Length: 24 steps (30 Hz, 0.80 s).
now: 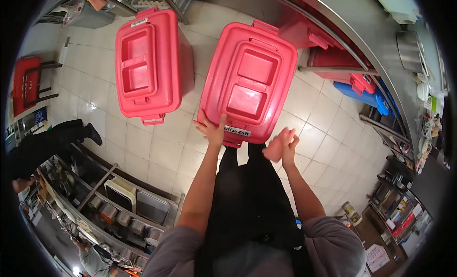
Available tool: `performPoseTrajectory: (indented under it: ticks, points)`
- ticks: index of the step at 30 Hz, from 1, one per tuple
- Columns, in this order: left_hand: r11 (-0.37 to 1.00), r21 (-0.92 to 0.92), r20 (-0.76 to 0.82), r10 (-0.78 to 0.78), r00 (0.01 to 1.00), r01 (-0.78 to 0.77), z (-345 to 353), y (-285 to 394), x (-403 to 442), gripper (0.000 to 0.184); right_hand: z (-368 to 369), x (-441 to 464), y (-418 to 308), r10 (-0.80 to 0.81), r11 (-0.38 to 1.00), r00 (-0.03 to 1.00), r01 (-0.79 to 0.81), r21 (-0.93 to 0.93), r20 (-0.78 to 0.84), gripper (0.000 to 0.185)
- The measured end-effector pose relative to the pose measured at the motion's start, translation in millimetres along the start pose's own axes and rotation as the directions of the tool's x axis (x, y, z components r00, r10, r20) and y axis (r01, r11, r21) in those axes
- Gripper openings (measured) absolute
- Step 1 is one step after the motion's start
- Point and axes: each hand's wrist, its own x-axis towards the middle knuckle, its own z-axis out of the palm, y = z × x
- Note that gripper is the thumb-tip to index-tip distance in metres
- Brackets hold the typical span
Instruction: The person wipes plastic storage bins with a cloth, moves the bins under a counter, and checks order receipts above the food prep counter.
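Observation:
A red lidded storage bin (pixel 259 72) stands on the floor right in front of my legs. Its lid carries a white label (pixel 236 131) with handwriting that seems to read "Iodize Salt". My left hand (pixel 212 130) rests on the lid's near left corner beside the label, fingers spread. Off the bin's near right corner, my right hand (pixel 289 151) is closed around a pink cloth (pixel 274 146), which is smeared by motion. A second red bin (pixel 138 72), also lidded and labelled, stands to the left, apart from the first.
Tiled floor (pixel 162 148) surrounds the bins. On the right runs a steel counter (pixel 352 29) with a blue container (pixel 357 93) beneath it. A rack with metal pans (pixel 152 208) is at lower left. Another person's dark-clothed leg (pixel 57 139) shows at left; a further person (pixel 93 258) is at bottom left.

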Motion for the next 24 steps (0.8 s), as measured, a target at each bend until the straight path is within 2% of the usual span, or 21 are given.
performPoseTrajectory:
  ticks: [2, 3, 4, 6, 7, 10, 12, 13, 14, 15, 17, 18, 20, 22, 24]
  points:
    - [0.997, 0.013, 0.005, -0.08, 0.997, 0.08, 2.0, 16.8, -3.3, 0.113, 22.2, -14.4, -23.7, -0.181, 0.983, 0.983, 0.18, 0.042, 0.021, 0.052]
    - [0.99, 0.022, -0.006, -0.138, 0.99, 0.139, 4.2, 22.1, -1.0, 0.117, 27.4, 4.2, 8.0, -0.437, 0.875, 0.898, 0.436, -0.209, 0.045, 0.053]
    - [0.99, 0.02, -0.006, -0.139, 0.99, 0.139, 7.1, 21.0, 1.6, 0.117, 41.3, 13.6, 20.3, -0.552, 0.731, 0.816, 0.571, -0.373, 0.169, 0.053]
    - [0.997, -0.013, -0.015, -0.079, 0.997, 0.079, 7.3, 11.7, 7.9, 0.119, 83.6, 28.8, 0.7, -0.772, 0.316, 0.611, 0.609, -0.727, 0.177, 0.05]
    - [0.997, -0.001, -0.024, -0.075, 0.997, 0.075, 3.4, 15.0, 11.5, 0.119, 99.1, 44.2, -31.6, -0.794, 0.36, 0.582, 0.682, -0.637, 0.175, 0.048]
    - [0.988, 0.01, 0.045, -0.151, 0.987, 0.151, -0.8, 19.3, 7.5, 0.118, 121.3, 126.3, -128.3, -0.89, 0.263, 0.428, 0.762, -0.592, 0.155, 0.043]
    - [0.999, -0.003, 0.013, -0.048, 0.999, 0.048, 1.7, 18.2, 6.7, 0.119, 117.7, 211.9, -183.5, -0.933, 0.125, 0.307, 0.762, -0.636, 0.185, 0.04]
    - [0.999, -0.011, 0.004, -0.052, 0.999, 0.052, 3.0, 19.2, 7.1, 0.119, 116.0, 239.7, -213.4, -0.918, 0.13, 0.339, 0.744, -0.655, 0.204, 0.037]
    - [0.999, 0.0, -0.009, -0.036, 0.999, 0.036, 3.0, 19.3, 5.5, 0.116, 112.7, 255.7, -247.5, -0.826, 0.251, 0.489, 0.765, -0.594, 0.28, 0.038]
    - [1.0, 0.011, -0.019, -0.025, 1.0, 0.025, 2.7, 18.8, 4.0, 0.114, 131.0, 203.6, -286.5, -0.72, 0.431, 0.65, 0.693, -0.578, 0.242, 0.038]
    - [1.0, 0.008, -0.03, -0.012, 0.999, 0.012, 2.2, 19.3, 3.4, 0.113, 133.8, 256.4, -269.8, -0.725, 0.44, 0.633, 0.729, -0.524, 0.271, 0.035]
    - [1.0, 0.013, -0.034, 0.012, 0.999, -0.011, 3.2, 19.1, 2.1, 0.112, 133.4, 288.3, -249.7, -0.835, 0.136, 0.392, 0.826, -0.546, 0.386, 0.034]
    - [1.0, 0.003, -0.053, 0.026, 0.998, -0.026, 4.1, 18.2, 2.4, 0.112, 191.0, 261.8, -235.0, -0.699, -0.039, 0.573, 0.567, -0.823, 0.428, 0.035]
    - [0.999, 0.011, -0.07, 0.034, 0.997, -0.033, 3.8, 15.3, -0.2, 0.112, 255.9, 264.7, -227.4, -0.771, -0.122, 0.297, 0.8, -0.588, 0.563, 0.034]
    - [0.998, -0.001, -0.051, 0.06, 0.997, -0.06, 0.7, 19.0, 0.4, 0.113, 314.1, 217.6, -238.2, -0.646, 0.021, 0.509, 0.757, -0.653, 0.569, 0.036]
